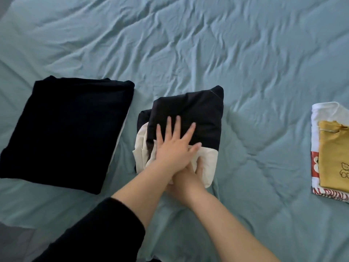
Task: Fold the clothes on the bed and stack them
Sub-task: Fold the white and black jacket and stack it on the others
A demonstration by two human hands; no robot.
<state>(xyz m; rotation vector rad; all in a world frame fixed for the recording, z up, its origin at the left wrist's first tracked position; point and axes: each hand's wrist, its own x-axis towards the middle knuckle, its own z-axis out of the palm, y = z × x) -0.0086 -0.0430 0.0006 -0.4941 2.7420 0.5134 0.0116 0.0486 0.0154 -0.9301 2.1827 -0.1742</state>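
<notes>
Here the left hand presses flat, fingers spread, on the folded black-and-cream garment on the bed. The right hand lies partly beneath; its grip I cannot tell.

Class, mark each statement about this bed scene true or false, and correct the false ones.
1. The left hand lies flat on the black and cream garment. True.
2. The yellow top lies on the black folded pile. False: it lies on a white printed garment at the right.
3. The right hand is partly under the left. True.
4. The bed sheet is red. False: it is pale teal.
</notes>
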